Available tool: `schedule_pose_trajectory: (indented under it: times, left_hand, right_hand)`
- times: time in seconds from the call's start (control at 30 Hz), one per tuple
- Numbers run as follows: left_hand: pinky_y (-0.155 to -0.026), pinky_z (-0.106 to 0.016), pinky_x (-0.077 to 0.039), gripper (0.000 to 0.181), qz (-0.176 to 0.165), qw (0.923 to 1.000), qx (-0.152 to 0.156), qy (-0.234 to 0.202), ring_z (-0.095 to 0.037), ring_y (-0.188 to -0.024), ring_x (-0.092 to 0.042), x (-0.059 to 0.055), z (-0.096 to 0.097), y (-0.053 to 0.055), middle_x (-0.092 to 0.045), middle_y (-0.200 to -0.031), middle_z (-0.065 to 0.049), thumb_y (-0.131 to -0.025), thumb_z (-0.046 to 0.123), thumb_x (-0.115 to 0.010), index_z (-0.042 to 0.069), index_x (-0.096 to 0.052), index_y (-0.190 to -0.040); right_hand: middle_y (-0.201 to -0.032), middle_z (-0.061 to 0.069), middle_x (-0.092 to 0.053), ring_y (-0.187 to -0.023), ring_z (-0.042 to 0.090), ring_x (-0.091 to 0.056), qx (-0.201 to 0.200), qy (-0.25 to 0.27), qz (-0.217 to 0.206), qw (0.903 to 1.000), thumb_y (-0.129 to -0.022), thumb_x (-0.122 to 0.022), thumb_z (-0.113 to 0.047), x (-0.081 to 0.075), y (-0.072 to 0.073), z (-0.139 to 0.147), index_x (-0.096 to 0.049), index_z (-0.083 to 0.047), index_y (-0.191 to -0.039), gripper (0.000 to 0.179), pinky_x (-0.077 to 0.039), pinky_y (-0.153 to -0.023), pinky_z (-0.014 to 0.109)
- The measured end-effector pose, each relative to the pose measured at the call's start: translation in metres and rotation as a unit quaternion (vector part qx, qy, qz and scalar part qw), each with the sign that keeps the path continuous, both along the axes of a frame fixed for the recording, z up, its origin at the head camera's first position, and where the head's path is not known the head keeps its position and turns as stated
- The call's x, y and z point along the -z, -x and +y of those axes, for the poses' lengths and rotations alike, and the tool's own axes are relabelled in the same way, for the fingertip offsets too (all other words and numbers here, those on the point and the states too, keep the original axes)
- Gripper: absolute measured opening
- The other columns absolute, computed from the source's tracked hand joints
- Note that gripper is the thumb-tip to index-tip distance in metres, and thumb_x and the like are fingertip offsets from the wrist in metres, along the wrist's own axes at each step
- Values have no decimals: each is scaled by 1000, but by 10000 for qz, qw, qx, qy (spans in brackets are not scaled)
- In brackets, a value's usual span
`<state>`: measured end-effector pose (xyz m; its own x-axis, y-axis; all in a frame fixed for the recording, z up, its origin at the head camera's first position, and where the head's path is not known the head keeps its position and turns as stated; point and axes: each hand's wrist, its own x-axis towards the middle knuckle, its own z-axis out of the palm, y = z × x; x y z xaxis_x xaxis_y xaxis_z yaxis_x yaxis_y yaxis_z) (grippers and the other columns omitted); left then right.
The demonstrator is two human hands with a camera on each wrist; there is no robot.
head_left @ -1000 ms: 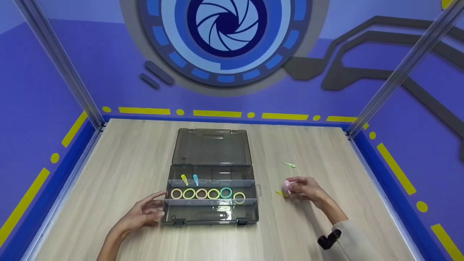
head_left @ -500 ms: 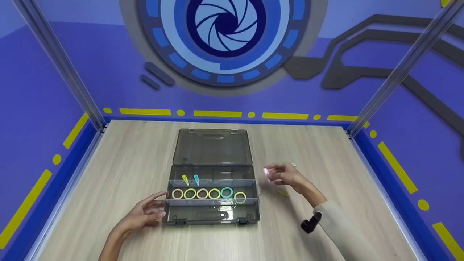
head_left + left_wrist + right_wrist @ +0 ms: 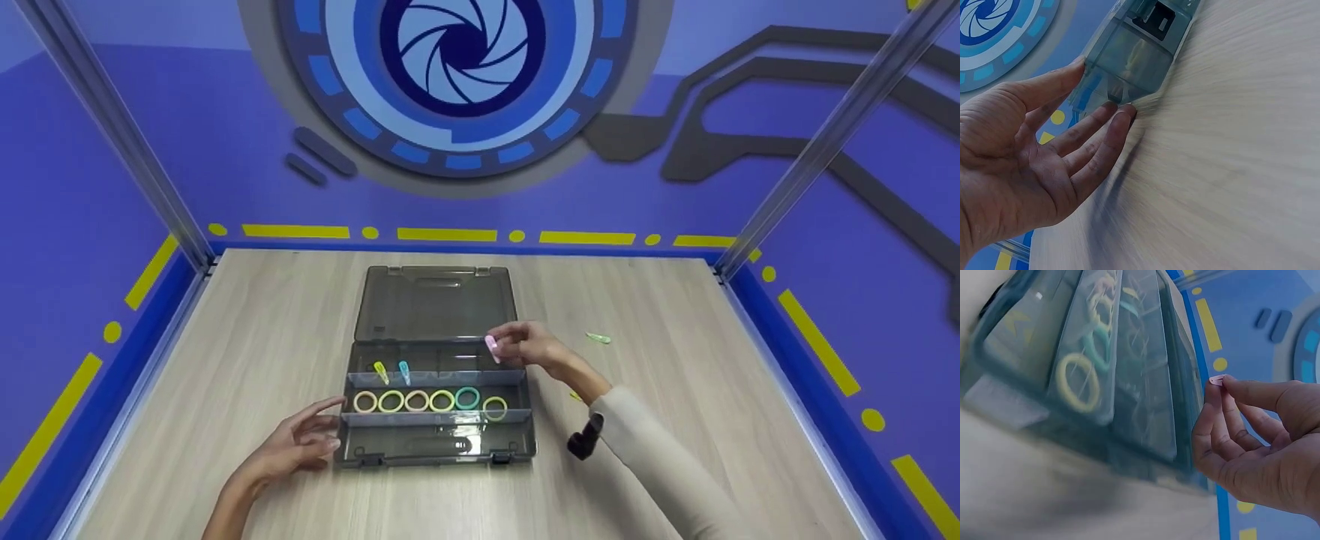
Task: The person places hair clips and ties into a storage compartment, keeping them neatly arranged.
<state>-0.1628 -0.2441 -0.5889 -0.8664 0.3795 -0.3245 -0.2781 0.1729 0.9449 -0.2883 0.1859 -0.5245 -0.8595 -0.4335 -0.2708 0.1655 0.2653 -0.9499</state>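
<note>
My right hand (image 3: 534, 346) pinches a pink snap hair clip (image 3: 492, 346) between thumb and fingertip, over the right end of the box's back compartment. The dark see-through box (image 3: 439, 441) lies with its lid (image 3: 439, 304) folded back. In the back compartment sit a yellow hair clip (image 3: 382, 372) and a blue hair clip (image 3: 405, 372). Several hair ties, among them a teal one (image 3: 467, 388), line the middle compartment. My left hand (image 3: 289, 446) has its fingers relaxed at the box's left side; in the left wrist view, its fingertips are right at the box corner (image 3: 1134, 62).
On the table right of the box lies a green hair clip (image 3: 598, 338). A yellow hair clip (image 3: 575, 396) is mostly hidden behind the right forearm. Blue-purple printed walls (image 3: 465, 202) and metal posts enclose the wooden table (image 3: 277, 300).
My right hand has carried the pink hair clip leftward from the table on the right to over the back compartment. The left hand stays in place at the box's side.
</note>
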Motion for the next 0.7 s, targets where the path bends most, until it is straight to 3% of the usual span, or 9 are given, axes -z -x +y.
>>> schedule_pose_trajectory:
  times: [0.1,0.27,0.53,0.7]
  left_hand:
    - [-84,-43,-59,75,-31,10000,-33,33,-19,-107,-64,0,0,-1,-40,-150,-37,-97,17,-70,7,-29,-160]
    - [-84,-42,-60,76,-29,10000,-29,7,-17,-104,-65,0,0,-1,-38,-151,-37,-97,15,-70,7,-27,-160]
    - [-84,-41,-59,79,-133,9998,-115,-33,-15,-104,-65,-2,0,0,-38,-151,-36,-96,17,-72,8,-27,-160]
    - [-84,-41,-59,78,-132,9999,-97,-56,-15,-103,-65,-1,1,-1,-37,-151,-37,-96,16,-71,7,-27,-160]
  right_hand:
    - [-96,4,-71,-80,10,-67,-112,160,68,9998,-96,-63,2,0,4,-16,-59,12,-131,36,-52,-65,20]
    - [-90,1,-72,-77,9,-69,-31,310,32,9995,-94,-64,7,0,9,-38,-61,12,-127,34,-52,-62,18]
    - [-90,0,-73,-78,7,-69,199,281,-17,9994,-92,-65,8,8,14,-65,-64,11,-127,34,-62,-81,30]
    - [-92,8,-74,-75,7,-67,170,192,219,9994,-91,-64,11,16,12,-77,-65,13,-123,32,-61,-75,26]
